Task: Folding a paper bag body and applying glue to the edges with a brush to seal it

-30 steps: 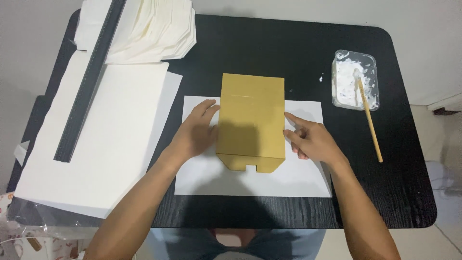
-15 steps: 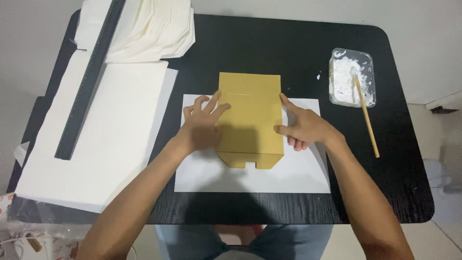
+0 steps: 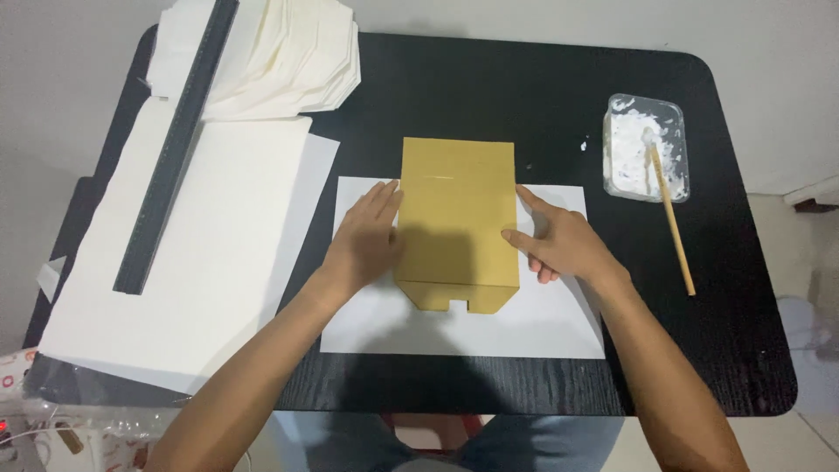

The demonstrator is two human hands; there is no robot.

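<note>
Currently pressing flat: left hand (image 3: 367, 240) and right hand (image 3: 559, 245), both open-palmed, gripping nothing, flank the folded brown paper bag (image 3: 456, 223) lying on the white sheet (image 3: 542, 319) mid-surface; next likely needs firm creasing pressure.

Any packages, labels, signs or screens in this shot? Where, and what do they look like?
Brown paper bag: table centre, on a white sheet, flat, rectangular, notched bottom flap; left hand and right hand press its sides.
Clear plastic tray: right side, rectangular, holds white paste and a wooden stick.
No signs or screens.
</note>
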